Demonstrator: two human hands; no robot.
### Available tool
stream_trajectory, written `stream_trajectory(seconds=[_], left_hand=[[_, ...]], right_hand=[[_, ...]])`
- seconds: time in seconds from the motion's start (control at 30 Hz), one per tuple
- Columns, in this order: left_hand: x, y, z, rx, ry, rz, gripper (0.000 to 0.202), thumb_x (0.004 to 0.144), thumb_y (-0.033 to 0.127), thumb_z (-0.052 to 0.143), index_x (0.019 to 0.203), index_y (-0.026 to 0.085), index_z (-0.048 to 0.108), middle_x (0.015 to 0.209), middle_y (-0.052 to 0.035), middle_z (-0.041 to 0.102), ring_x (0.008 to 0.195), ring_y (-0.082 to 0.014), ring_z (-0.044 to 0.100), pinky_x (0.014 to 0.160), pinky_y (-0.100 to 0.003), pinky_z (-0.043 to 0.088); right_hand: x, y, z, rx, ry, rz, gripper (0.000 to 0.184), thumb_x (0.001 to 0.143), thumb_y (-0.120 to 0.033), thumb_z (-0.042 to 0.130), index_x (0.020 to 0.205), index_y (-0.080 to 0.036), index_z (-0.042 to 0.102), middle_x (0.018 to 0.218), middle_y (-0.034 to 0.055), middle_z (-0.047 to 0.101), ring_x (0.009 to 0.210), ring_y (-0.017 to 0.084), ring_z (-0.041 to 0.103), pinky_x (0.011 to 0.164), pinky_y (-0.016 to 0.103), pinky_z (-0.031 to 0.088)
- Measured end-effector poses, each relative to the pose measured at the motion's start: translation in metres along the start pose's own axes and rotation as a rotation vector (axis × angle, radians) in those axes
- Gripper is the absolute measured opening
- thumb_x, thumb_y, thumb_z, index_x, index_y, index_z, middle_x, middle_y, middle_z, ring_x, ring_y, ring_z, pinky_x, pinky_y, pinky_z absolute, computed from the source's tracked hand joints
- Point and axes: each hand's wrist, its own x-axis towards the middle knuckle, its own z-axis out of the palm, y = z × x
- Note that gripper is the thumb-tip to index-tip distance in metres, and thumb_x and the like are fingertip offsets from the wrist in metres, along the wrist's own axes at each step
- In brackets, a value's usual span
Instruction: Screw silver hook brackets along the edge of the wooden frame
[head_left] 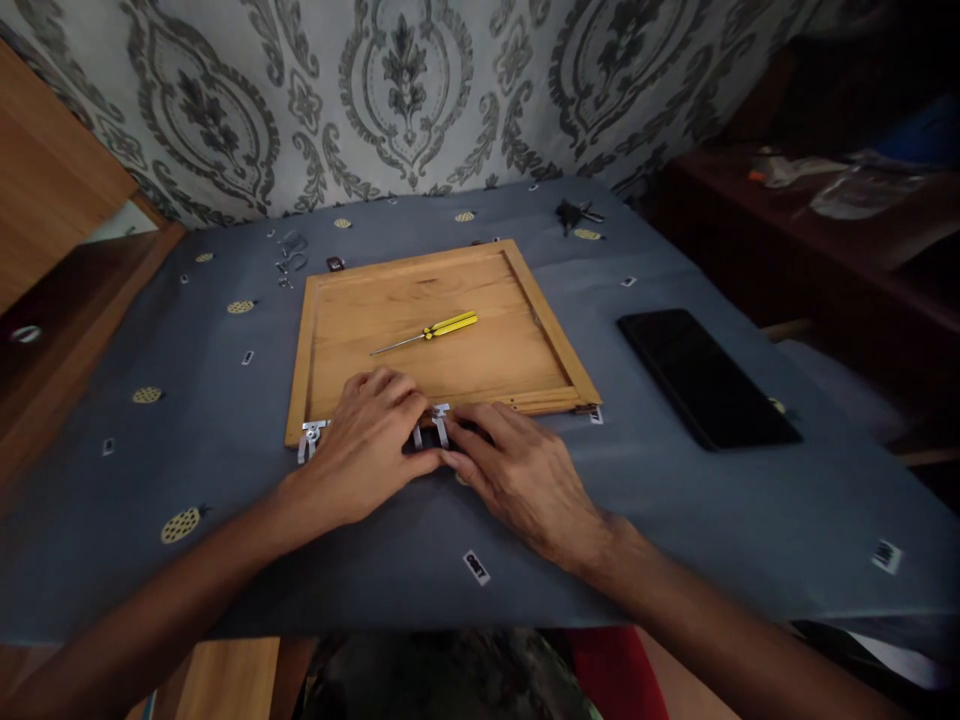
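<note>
A shallow wooden panel with a raised frame point(555, 330) lies flat on the cloth-covered table. At its near edge, a silver metal bracket point(440, 428) with two upright prongs shows between my hands. My left hand point(371, 430) is closed at the bracket's left side, fingers over the frame edge and thumb low. From the right, my right hand point(525, 475) closes on the same bracket, its thumb close to the left thumb; its fingertips are partly hidden. Left of my left hand, another silver metal fitting point(310, 436) sits at the panel's corner. A yellow-handled screwdriver point(450, 324) rests on the panel.
A black phone point(705, 380) lies to the right. Small metal pieces point(291, 255) are at the back left, and a dark object like a bunch of keys point(576, 215) is at the back right. Wooden furniture point(67, 200) borders the left; a patterned wall covering point(405, 90) stands behind.
</note>
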Motion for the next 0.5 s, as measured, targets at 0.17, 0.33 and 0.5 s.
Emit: stream_trajectory(seconds=[0.17, 0.33, 0.5], left_hand=[[0.001, 0.003, 0.002, -0.014, 0.011, -0.03, 0.028, 0.085, 0.036, 0.083, 0.099, 0.015, 0.071, 0.105, -0.0062, 0.069, 0.109, -0.029, 0.061, 0.097, -0.048, 0.048], [0.002, 0.004, 0.002, -0.04, -0.005, -0.055, 0.029, 0.088, 0.04, 0.08, 0.098, 0.014, 0.071, 0.104, -0.0074, 0.07, 0.109, -0.0294, 0.062, 0.094, -0.047, 0.048], [0.002, 0.004, 0.002, -0.051, 0.01, -0.05, 0.031, 0.088, 0.043, 0.08, 0.099, 0.016, 0.072, 0.106, -0.0074, 0.07, 0.109, -0.0299, 0.062, 0.094, -0.048, 0.048]], right_hand=[[0.0, 0.0, 0.0, -0.006, 0.008, 0.001, 0.037, 0.108, -0.033, 0.044, 0.103, -0.013, 0.075, 0.095, 0.0109, 0.077, 0.083, 0.025, 0.074, 0.071, 0.037, 0.063], [-0.001, 0.006, -0.005, 0.149, -0.068, 0.05, 0.032, 0.107, -0.025, 0.046, 0.108, -0.013, 0.076, 0.104, 0.0124, 0.077, 0.092, 0.025, 0.076, 0.078, 0.038, 0.065], [0.01, 0.02, -0.015, 0.456, -0.139, 0.196, 0.023, 0.102, -0.018, 0.055, 0.108, -0.019, 0.077, 0.101, 0.0068, 0.078, 0.091, 0.018, 0.076, 0.081, 0.031, 0.062]])
